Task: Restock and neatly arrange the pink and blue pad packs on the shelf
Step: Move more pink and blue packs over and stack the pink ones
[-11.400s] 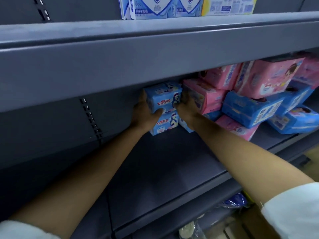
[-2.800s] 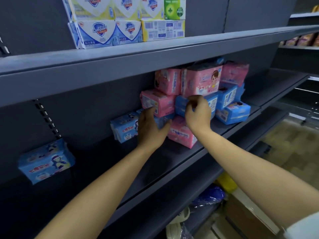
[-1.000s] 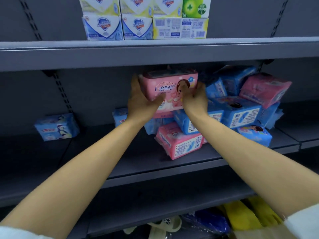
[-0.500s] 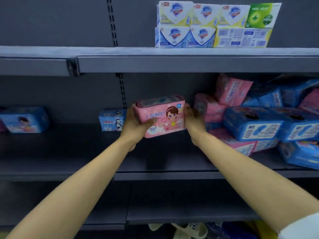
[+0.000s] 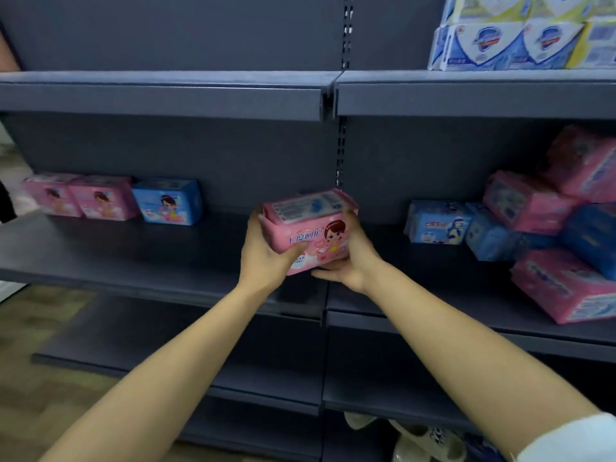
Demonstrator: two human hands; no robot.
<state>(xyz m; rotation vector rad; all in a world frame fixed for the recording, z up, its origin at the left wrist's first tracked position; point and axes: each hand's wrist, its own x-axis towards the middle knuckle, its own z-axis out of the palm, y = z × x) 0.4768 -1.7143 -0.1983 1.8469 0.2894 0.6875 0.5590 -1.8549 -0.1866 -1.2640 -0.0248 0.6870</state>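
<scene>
I hold a pink pad pack (image 5: 310, 228) in both hands above the dark grey shelf (image 5: 140, 258). My left hand (image 5: 266, 258) grips its left end and my right hand (image 5: 353, 261) cups its right end and underside. At the far left of the shelf stand two pink packs (image 5: 81, 198) side by side with a blue pack (image 5: 168, 201) beside them, all upright. On the right a loose pile of pink and blue packs (image 5: 546, 235) lies tilted, with an upright blue pack (image 5: 436, 223) at its left edge.
Soap boxes (image 5: 520, 31) sit on the upper shelf at the top right. A slotted upright (image 5: 341, 151) divides the shelf bays behind the held pack. A lower shelf (image 5: 186, 361) lies below, with bagged items (image 5: 420, 438) underneath.
Both hands lifted the pink pack off the pile and carried it leftward. The view has swung left, bringing the row at the far left into sight.
</scene>
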